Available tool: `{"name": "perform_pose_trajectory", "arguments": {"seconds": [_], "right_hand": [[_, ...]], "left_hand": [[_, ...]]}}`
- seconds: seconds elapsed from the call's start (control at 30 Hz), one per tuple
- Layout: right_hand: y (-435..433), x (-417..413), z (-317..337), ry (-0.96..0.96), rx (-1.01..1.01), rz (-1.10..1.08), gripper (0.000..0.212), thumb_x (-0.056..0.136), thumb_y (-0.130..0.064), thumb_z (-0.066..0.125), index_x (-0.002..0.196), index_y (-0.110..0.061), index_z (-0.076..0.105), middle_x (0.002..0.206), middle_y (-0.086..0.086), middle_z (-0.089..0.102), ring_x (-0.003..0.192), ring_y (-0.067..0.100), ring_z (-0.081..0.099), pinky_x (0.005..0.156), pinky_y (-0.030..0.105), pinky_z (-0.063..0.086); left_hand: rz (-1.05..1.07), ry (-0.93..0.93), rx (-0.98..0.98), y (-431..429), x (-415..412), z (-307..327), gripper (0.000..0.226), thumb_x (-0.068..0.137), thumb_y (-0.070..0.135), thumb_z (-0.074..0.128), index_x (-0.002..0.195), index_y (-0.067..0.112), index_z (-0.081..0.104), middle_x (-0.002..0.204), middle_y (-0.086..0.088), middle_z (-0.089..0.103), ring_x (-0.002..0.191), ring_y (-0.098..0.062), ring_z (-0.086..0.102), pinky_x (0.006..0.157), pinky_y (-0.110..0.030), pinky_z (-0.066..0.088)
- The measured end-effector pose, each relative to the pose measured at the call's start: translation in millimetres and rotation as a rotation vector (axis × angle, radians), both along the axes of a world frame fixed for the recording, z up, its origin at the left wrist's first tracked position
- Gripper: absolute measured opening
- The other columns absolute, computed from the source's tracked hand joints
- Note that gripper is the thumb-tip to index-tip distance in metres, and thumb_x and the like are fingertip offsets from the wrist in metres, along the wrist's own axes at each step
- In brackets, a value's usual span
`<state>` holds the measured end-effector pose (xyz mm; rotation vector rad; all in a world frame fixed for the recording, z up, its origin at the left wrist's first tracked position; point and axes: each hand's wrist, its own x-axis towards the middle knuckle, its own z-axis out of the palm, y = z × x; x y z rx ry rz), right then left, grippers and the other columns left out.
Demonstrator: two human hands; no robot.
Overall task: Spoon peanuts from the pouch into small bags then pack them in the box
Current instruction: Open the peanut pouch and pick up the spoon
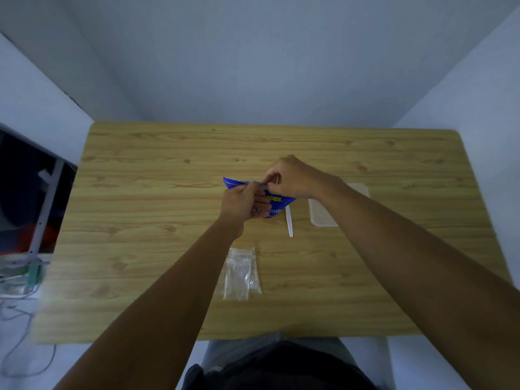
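- Peanut pouch (278,205): a blue printed packet, held about the middle of the wooden table (140,192) with its top strip running level between both hands. I cannot tell whether its bottom rests on the wood.
- Left hand (242,201): the fingers are curled across the pouch's front, and thumb and fingers pinch the top strip from the left.
- Right hand (292,177): it pinches the same strip just beside the left, knuckles up and fingers closed tight on the film.
- Step in hand, as I judge it: opening the pouch's top. The small zip bags (242,273) lie flat and look empty toward the near edge, so no spooning seems to have been done.
- Handling: the film looks soft, crinkly and probably slick. The pouch should be light, but its loose nuts will shift.
- Where to hold: pinch close together on the strip to open it. Afterwards hold the side below the mouth, upright, or the nuts may spill.
- White plastic spoon (289,220): it lies just right of the pouch, one end pointing to the near edge.
- Clear box (320,218): it sits further right, partly hidden by the right forearm.
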<state>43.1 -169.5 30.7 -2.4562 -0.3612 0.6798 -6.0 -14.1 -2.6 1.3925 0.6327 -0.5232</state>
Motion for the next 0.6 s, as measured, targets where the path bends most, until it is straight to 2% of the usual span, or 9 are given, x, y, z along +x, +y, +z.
{"name": "perform_pose_trajectory", "arguments": {"seconds": [0.1, 0.17, 0.27, 0.43, 0.53, 0.6], "right_hand": [[3, -1, 3, -0.017, -0.042, 0.088, 0.033, 0.080, -0.009, 0.064, 0.106, -0.022, 0.079, 0.080, -0.006, 0.074, 0.077, 0.013, 0.069, 0.070, 0.030, 0.057], [3, 1, 6, -0.008, -0.051, 0.094, 0.030, 0.081, -0.009, 0.067, 0.105, -0.021, 0.080, 0.081, -0.005, 0.075, 0.078, 0.012, 0.070, 0.072, 0.033, 0.059], [3, 4, 11, 0.017, -0.088, 0.083, 0.016, 0.085, -0.019, 0.068, 0.093, -0.019, 0.081, 0.081, -0.004, 0.076, 0.078, 0.013, 0.071, 0.073, 0.036, 0.061], [11, 8, 11, -0.060, -0.225, 0.127, 0.012, 0.084, -0.018, 0.066, 0.079, -0.019, 0.078, 0.080, 0.000, 0.072, 0.076, 0.020, 0.069, 0.069, 0.037, 0.060], [14, 8, 7, -0.151, -0.268, 0.080, 0.010, 0.083, -0.016, 0.066, 0.080, -0.014, 0.075, 0.086, 0.006, 0.069, 0.074, 0.026, 0.067, 0.067, 0.039, 0.059], [13, 9, 7, -0.200, -0.276, 0.034, 0.011, 0.083, -0.014, 0.063, 0.083, -0.012, 0.074, 0.089, 0.009, 0.068, 0.075, 0.028, 0.065, 0.066, 0.036, 0.056]], "left_hand": [[0.016, 0.034, 0.000, -2, 2, 3, 0.028, 0.094, 0.019, 0.053, 0.088, -0.001, 0.072, 0.071, -0.017, 0.070, 0.059, -0.026, 0.069, 0.054, -0.033, 0.059], [0.016, 0.051, 0.002, -3, 3, 5, 0.028, 0.094, 0.018, 0.053, 0.086, -0.003, 0.071, 0.069, -0.016, 0.069, 0.057, -0.026, 0.068, 0.050, -0.030, 0.057], [0.023, 0.059, -0.009, -4, 1, 10, 0.028, 0.093, 0.015, 0.052, 0.079, -0.002, 0.068, 0.069, -0.017, 0.068, 0.057, -0.027, 0.068, 0.055, -0.035, 0.061], [0.053, 0.072, -0.032, -4, -1, 12, 0.029, 0.095, 0.015, 0.050, 0.080, -0.005, 0.064, 0.075, -0.024, 0.070, 0.059, -0.030, 0.069, 0.060, -0.038, 0.062], [0.059, 0.058, 0.029, -5, -2, 13, 0.031, 0.092, 0.015, 0.054, 0.072, -0.006, 0.063, 0.069, -0.025, 0.068, 0.053, -0.031, 0.066, 0.058, -0.040, 0.062], [0.046, 0.037, 0.074, -5, -9, 14, 0.033, 0.090, 0.016, 0.055, 0.071, -0.009, 0.065, 0.068, -0.027, 0.067, 0.050, -0.031, 0.065, 0.054, -0.039, 0.061]]}}
